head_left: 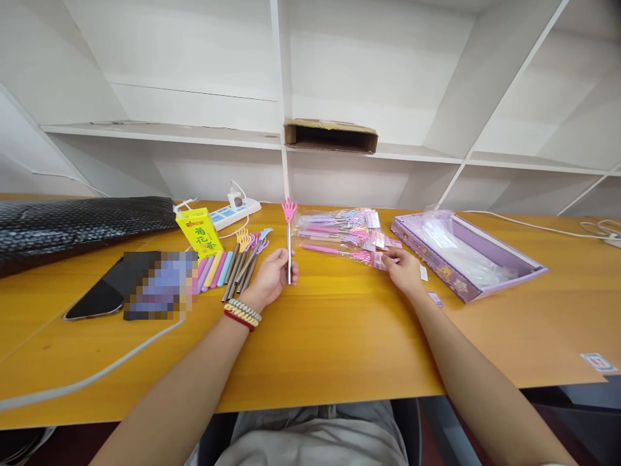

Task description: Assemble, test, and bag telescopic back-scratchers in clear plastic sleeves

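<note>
My left hand [270, 277] is closed round the metal shaft of a back scratcher with a pink claw head [289, 226], holding it upright over the wooden table [339, 336]. My right hand [403, 269] rests on the table, its fingers pinching the end of a clear packet [383, 260] at the edge of a pile of packaged pink scratchers [334, 233]. Left of my left hand lies a row of unwrapped scratchers [242, 259] with pastel handles and yellow, pink and blue heads.
A purple box tray [485, 255] with clear plastic stands at the right. A yellow drink carton [200, 232], a power strip [237, 210], a black phone [97, 296], a blurred item and black bubble wrap [72, 223] sit left. A grey cable [97, 372] crosses the front. White shelves hold a cardboard box [330, 134].
</note>
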Tool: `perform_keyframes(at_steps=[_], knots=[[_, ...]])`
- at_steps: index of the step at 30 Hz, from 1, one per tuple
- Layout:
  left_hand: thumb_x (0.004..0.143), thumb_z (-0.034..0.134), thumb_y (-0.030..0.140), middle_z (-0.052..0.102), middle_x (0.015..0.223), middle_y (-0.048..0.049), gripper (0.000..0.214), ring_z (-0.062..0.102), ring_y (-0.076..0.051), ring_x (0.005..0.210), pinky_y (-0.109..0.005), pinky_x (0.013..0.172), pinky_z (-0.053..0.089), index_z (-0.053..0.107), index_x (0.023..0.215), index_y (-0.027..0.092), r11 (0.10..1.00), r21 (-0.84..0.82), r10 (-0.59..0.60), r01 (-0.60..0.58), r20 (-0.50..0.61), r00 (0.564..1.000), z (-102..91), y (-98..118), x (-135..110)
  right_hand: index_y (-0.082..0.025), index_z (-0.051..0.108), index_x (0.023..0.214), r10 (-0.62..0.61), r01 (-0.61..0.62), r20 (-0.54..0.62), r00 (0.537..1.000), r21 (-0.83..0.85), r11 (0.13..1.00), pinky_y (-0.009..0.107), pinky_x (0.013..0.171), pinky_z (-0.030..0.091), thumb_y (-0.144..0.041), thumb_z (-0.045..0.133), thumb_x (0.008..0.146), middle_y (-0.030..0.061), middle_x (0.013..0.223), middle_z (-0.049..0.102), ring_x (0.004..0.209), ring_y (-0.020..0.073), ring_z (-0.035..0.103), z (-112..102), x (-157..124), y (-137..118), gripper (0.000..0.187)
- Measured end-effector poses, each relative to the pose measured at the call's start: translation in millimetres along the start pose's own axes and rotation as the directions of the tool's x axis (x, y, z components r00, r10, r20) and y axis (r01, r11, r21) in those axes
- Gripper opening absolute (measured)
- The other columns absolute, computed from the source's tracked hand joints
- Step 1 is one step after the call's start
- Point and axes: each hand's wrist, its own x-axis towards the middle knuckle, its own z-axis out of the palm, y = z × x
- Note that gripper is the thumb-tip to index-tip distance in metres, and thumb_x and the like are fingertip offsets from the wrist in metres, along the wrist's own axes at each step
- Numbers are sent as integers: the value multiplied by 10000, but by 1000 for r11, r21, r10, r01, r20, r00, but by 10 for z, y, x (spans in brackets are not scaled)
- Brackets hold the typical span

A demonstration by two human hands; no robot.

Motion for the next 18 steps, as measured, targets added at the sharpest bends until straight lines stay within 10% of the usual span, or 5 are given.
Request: perform_keyframes(at_steps=[4, 7, 10, 13, 18], knots=[[803, 486, 394, 330, 486, 80, 199, 240, -51, 347, -180, 381, 190, 455, 834, 201, 1000, 29, -7, 6, 25, 1000, -27, -20, 20, -174, 665, 746, 25, -26, 11, 1000, 14, 1000, 319, 680, 420, -379, 506, 713, 50, 741, 667, 669, 198, 582, -7, -10, -22, 262], [799, 490, 445, 347, 484, 66, 251, 277, -69, 371, -202, 395, 220, 510, 821, 196, 917, 377, 149, -131, -18, 989, -71, -59, 36, -174, 660, 736, 6, -9, 48, 999, 56, 998, 309, 658, 418, -413, 497, 736, 43, 722, 665, 653, 188, 579, -9, -30, -67, 290], [792, 522, 416, 585, 683, -16, 242, 533, -147, 625, -274, 595, 406, 600, 874, 203, 482, 814, 403, -323, 121, 907, -77, -105, 23, -172, 654, 779, -43, 26, 111, 993, 156, 987, 295, 641, 429, -454, 502, 745, 39, 733, 666, 660, 178, 584, 4, -54, -116, 323], [836, 475, 354, 647, 928, -62, 236, 568, -203, 889, -337, 815, 401, 630, 945, 215, 88, 907, 449, -412, 333, 829, -57, -125, 1, -163, 637, 881, -95, 55, 153, 984, 242, 969, 290, 637, 442, -459, 526, 741, 45, 765, 669, 685, 176, 596, 27, -71, -138, 346], [862, 441, 295, 647, 899, -60, 224, 561, -185, 883, -335, 835, 388, 637, 930, 212, -60, 893, 523, -446, 409, 748, -76, -99, 2, -169, 632, 886, -115, 77, 165, 980, 217, 973, 298, 646, 445, -430, 553, 746, 44, 776, 671, 703, 178, 603, 45, -85, -131, 306]])
